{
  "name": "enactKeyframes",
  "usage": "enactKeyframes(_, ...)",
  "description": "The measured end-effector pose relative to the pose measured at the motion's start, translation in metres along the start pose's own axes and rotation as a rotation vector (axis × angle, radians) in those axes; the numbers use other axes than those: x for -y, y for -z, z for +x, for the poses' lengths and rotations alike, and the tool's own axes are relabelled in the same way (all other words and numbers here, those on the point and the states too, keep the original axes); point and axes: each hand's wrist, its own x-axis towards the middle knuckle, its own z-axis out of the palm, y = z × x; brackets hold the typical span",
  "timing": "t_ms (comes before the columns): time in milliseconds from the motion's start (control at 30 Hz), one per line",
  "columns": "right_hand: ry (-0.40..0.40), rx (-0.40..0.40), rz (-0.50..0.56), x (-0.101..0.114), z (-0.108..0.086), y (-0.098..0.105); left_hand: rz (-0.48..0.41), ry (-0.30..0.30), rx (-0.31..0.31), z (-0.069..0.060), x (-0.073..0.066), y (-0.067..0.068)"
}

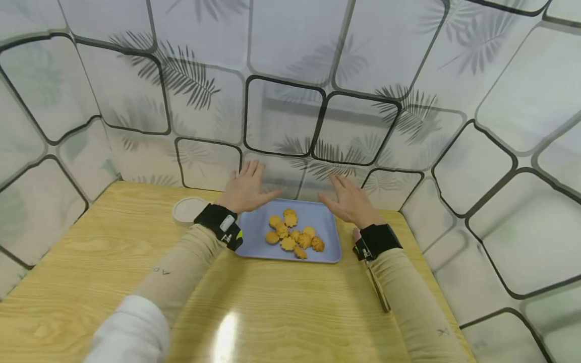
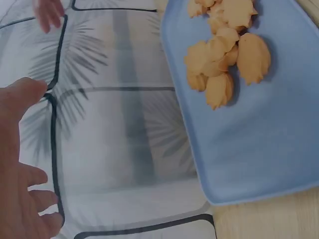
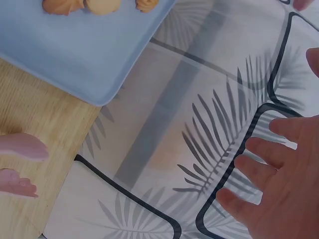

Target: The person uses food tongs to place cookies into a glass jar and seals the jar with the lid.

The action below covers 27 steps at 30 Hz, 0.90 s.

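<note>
Golden-brown cookies [image 1: 288, 244] [image 2: 253, 59] [image 3: 103, 5] lie grouped on a blue tray [image 1: 254, 247] [image 2: 264, 144] [image 3: 94, 74]. My left hand [image 1: 245, 190] [image 2: 20, 164] is held above the tray's far left corner, fingers extended and thumb spread, holding nothing. Over the far right corner, my right hand [image 1: 351, 201] [image 3: 281, 174] is also spread and empty. Partly hidden under my right forearm is a long thin utensil with a metallic shaft [image 1: 379, 290]. Two pink tips [image 3: 22, 146] show beside the tray in the right wrist view; whether they belong to it I cannot tell.
A round white container [image 1: 188, 210] stands left of the tray, close to my left wrist. The wooden table [image 1: 272, 312] ends at a patterned curtain [image 1: 209, 161] behind the tray, and more curtain hangs along both sides.
</note>
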Motion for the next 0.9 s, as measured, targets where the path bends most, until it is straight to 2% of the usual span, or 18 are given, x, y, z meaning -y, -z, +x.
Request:
enactKeyframes(67, 0.001, 0.005, 0.013, 0.0, -0.004, -0.003, -0.012, 0.006, -0.005, -0.007, 0.007, 0.006)
enactKeyframes(133, 0.011, 0.001, 0.043, 0.0, -0.008, -0.006, -0.026, 0.026, -0.018, -0.021, 0.018, 0.017)
enactKeyframes(200, 0.039, -0.021, 0.073, -0.002, -0.013, -0.009, -0.085, 0.059, -0.071, -0.041, 0.036, 0.025)
enactKeyframes(267, 0.076, -0.061, 0.099, -0.004, -0.019, -0.013, -0.215, 0.098, -0.143, -0.064, 0.057, 0.026)
enactKeyframes(333, 0.094, -0.082, 0.108, -0.007, -0.023, -0.014, -0.403, 0.127, -0.212, -0.088, 0.078, 0.017)
enactKeyframes(400, 0.084, -0.082, 0.116, -0.008, -0.027, -0.015, -0.635, 0.142, -0.268, -0.107, 0.095, 0.0)
enactKeyframes(467, 0.065, -0.069, 0.114, -0.006, -0.031, -0.016, -0.835, 0.148, -0.307, -0.117, 0.108, -0.021)
enactKeyframes(533, 0.041, -0.042, 0.11, -0.001, -0.035, -0.017, -0.929, 0.167, -0.339, -0.121, 0.116, -0.042)
enactKeyframes(600, 0.06, -0.052, 0.109, 0.005, -0.04, -0.019, -0.959, 0.211, -0.377, -0.121, 0.12, -0.06)
enactKeyframes(667, 0.08, -0.057, 0.102, 0.013, -0.046, -0.023, -0.925, 0.264, -0.407, -0.12, 0.123, -0.071)
enactKeyframes(767, 0.125, -0.08, 0.117, 0.023, -0.055, -0.03, -0.862, 0.316, -0.43, -0.125, 0.121, -0.078)
enactKeyframes(833, 0.143, -0.1, 0.136, 0.03, -0.061, -0.035, -0.829, 0.293, -0.411, -0.132, 0.116, -0.075)
enactKeyframes(900, 0.18, -0.144, 0.176, 0.04, -0.067, -0.042, -0.833, 0.235, -0.366, -0.14, 0.107, -0.073)
